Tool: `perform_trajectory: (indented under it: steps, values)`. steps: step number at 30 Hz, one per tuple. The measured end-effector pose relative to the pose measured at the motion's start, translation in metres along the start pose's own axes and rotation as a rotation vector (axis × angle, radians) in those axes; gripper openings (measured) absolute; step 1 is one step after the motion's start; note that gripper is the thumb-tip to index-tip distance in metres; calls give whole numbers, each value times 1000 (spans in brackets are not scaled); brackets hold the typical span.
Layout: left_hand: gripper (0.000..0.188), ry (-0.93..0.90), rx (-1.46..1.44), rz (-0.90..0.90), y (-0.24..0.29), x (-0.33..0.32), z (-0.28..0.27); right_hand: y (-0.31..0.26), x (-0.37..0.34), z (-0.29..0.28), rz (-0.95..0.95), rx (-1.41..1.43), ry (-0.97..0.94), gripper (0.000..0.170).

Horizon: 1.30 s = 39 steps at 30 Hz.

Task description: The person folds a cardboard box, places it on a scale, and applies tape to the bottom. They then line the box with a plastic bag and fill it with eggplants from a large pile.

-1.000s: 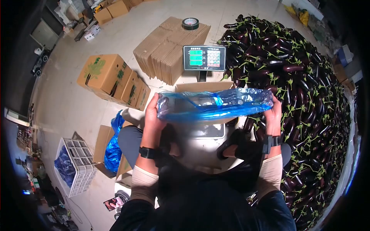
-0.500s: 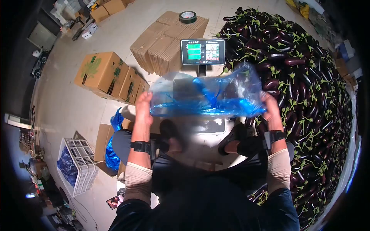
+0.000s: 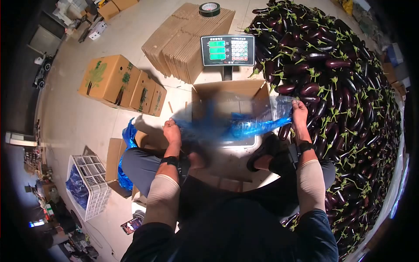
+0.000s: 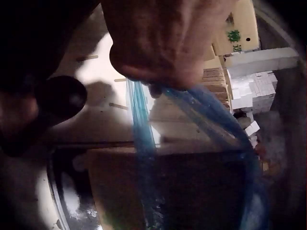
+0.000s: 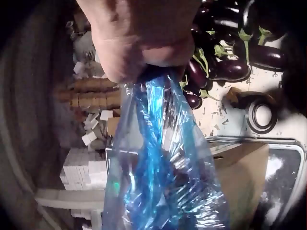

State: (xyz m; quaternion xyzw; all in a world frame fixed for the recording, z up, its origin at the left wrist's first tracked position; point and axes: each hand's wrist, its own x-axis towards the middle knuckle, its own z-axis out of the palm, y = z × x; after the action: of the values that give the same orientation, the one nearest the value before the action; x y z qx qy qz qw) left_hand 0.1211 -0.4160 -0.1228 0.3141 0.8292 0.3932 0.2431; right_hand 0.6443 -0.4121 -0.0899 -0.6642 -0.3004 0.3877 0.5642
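A thin, see-through blue plastic bag (image 3: 257, 127) stretches between both hands above an open cardboard box (image 3: 207, 91). My left hand (image 3: 172, 131) grips one end of its edge, fingers curled; in the left wrist view two strands of the bag (image 4: 144, 124) run down from under that hand (image 4: 163, 43). At the other end my right hand (image 3: 300, 114) pinches the edge, and the gathered plastic (image 5: 156, 143) hangs from its fist in the right wrist view. Motion blurs the bag's middle. The box stands on a weighing scale's platform (image 3: 246, 142), its display (image 3: 228, 50) lit green.
A large heap of eggplants (image 3: 331, 105) covers the floor at right. Flattened cartons (image 3: 187, 39) with a tape roll (image 3: 209, 9) on top lie behind the scale. Printed boxes (image 3: 118, 83), a white crate (image 3: 97, 192) and another carton (image 3: 113, 161) with blue plastic stand at left.
The bag lifted and billowed between the hands, then swung down, its middle now blurred over the box. Both hands kept hold of its edge; the box's inside has come into view.
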Motion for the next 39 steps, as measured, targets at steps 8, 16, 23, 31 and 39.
perform_trajectory:
  steps: [8, 16, 23, 31, 39]
  values:
    - [71, 66, 73, -140, -1, 1, 27, 41, 26, -23, 172, 322, 162, 20]
    - [81, 80, -37, -184, 4, 41, 42, 81, 60, -1, 76, -287, -1, 22]
    - [63, -26, -149, -293, -16, 89, 41, -37, 42, -13, 493, -131, -323, 70]
    - [21, -33, -174, 701, 94, 95, 18, -114, 67, -19, -396, -772, 158, 23]
    - [38, -472, 930, 1277, 184, 7, 15, -206, -34, 151, -158, -1088, -1037, 41]
